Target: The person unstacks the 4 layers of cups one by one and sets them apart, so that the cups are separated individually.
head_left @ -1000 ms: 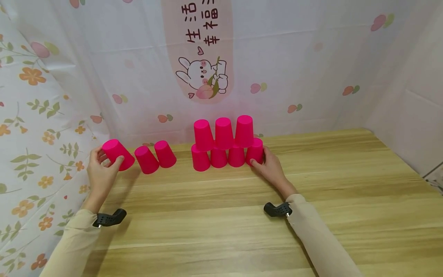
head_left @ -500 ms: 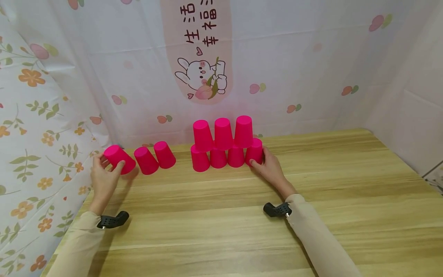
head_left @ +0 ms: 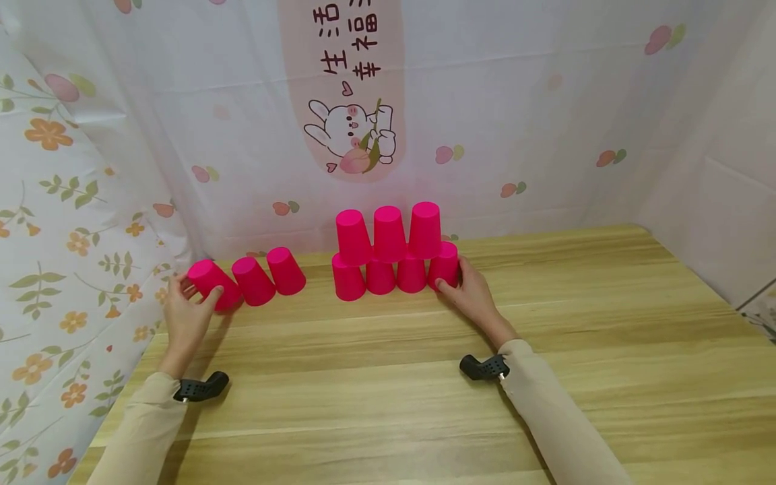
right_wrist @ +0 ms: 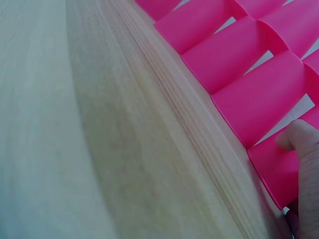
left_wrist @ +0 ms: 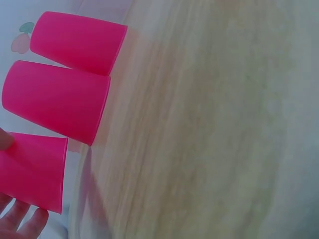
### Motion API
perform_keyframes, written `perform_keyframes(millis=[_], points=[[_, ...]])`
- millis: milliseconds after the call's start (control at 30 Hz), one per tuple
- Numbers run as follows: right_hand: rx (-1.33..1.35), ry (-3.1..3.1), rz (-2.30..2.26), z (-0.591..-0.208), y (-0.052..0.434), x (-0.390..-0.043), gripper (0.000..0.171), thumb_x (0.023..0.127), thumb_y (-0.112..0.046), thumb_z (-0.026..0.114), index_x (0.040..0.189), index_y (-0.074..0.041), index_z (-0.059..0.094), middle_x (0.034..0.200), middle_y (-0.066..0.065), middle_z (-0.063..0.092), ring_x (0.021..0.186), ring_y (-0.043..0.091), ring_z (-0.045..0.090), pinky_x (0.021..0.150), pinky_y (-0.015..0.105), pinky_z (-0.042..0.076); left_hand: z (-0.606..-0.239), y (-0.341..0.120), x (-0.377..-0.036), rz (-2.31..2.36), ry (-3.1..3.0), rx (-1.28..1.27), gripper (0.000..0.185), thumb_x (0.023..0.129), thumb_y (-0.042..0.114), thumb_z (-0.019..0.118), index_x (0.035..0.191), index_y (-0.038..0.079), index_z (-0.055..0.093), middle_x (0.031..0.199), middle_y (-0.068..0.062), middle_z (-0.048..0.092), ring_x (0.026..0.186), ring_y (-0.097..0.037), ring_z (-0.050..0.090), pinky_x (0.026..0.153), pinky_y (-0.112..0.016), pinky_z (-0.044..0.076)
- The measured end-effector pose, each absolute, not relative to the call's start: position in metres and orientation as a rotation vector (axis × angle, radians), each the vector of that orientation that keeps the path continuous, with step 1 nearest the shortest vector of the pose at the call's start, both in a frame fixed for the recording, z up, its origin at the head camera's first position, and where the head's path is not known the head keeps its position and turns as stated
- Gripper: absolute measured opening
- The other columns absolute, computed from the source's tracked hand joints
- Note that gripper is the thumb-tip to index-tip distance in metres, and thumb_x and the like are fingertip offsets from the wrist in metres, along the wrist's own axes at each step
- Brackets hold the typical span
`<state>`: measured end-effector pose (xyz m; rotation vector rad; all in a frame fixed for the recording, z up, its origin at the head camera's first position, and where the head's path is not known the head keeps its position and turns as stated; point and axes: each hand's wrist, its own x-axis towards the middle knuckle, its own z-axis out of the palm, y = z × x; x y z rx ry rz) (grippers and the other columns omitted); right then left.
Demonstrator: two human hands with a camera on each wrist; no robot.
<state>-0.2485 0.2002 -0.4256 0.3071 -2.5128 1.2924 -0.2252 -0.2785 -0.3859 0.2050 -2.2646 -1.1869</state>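
The left hand (head_left: pixel 189 315) is gripping the leftmost pink cup (head_left: pixel 210 284), which is sitting upside down beside two more cups (head_left: pixel 269 276) on the wooden table (head_left: pixel 388 377). The right hand (head_left: pixel 469 296) is holding the stack's bottom-right cup (head_left: pixel 445 264).

L wrist view cuts the left hand (left_wrist: pixel 15 219) off at the frame corner, only fingertips show, and the held pink cup (left_wrist: pixel 32 169) loses its closed end. R wrist view shows just a thumb of the right hand (right_wrist: pixel 305 164); stacked cups (right_wrist: pixel 259 94) run off frame, count unclear there, table blurred
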Motion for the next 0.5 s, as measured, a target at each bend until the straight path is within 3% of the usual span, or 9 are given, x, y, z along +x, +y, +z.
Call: perform_keyframes(millis=[133,500], points=[[0.309,-2.52,1.272,-0.4261,0.2002,-0.2485,0.053,0.083,-0.019,0.064,0.124,0.007,0.044,0.11,0.021,0.058,0.096,0.033,0.057,0.083,0.045,0.047,-0.3875,-0.2785,-0.2228,-1.205,-2.298,0.221,0.056,0.083,0.012,0.067,0.128,-0.006,0.039,0.121,-0.017,0.052,0.107,-0.031,0.052,0.081,-0.016,0.047],[0.306,-2.523,1.27,-0.4249,0.2001,-0.248,0.054,0.083,-0.019,0.065,0.125,0.006,0.043,0.111,0.021,0.057,0.097,0.033,0.056,0.083,0.045,0.047,-0.3922,-0.278,-0.2252,-1.279,-2.348,0.263,0.058,0.084,0.012,0.066,0.131,-0.004,0.036,0.126,-0.016,0.048,0.111,-0.03,0.049,0.092,-0.033,0.046]])
